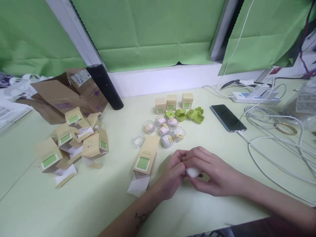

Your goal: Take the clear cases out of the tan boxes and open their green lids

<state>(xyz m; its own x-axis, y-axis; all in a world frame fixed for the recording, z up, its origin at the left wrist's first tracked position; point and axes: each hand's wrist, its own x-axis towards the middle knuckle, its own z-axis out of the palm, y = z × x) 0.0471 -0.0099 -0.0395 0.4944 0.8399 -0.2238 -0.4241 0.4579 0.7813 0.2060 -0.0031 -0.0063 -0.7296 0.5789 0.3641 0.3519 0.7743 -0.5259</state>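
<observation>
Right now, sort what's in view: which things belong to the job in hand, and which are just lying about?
Seem to belong:
- white piece, in both hands
- clear tubs
- green cases
- small boxes
- open boxes

Apparently just lying about:
- phone
- cables
- power strip
- black roll

Carton: can't tell.

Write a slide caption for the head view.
Two hands hold a small white object beside an open carton on a pale table.
</observation>
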